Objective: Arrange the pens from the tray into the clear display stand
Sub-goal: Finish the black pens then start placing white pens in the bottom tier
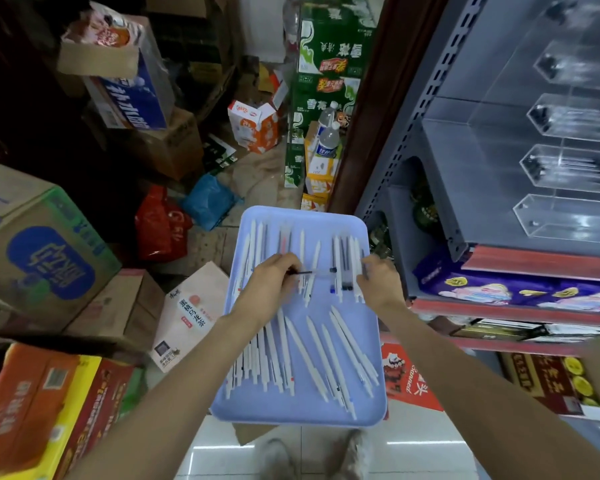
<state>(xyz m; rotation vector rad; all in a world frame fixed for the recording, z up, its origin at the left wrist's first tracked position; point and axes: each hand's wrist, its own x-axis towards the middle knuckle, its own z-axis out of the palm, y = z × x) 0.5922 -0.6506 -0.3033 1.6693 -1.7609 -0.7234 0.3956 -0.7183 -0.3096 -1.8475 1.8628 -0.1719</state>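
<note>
A light blue tray (257, 408) sits in front of me with several white and clear pens lying across it. My left hand (269, 284) pinches one clear pen with a dark tip (317, 271), holding it sideways just above the tray's middle. My right hand (378, 284) is over the tray's right side, its fingers curled on the pens lying there (347, 268). The clear display stand (568, 161) stands on the grey shelf at the upper right, with several hexagonal slots; some slots show dark pens inside.
A grey metal shelf unit (440, 188) fills the right, with purple and red packages on lower shelves. Cardboard boxes (39, 258) and cartons crowd the left and far floor. Green cartons (329, 64) and water bottles stand beyond the tray. My shoes show below on the tiled floor.
</note>
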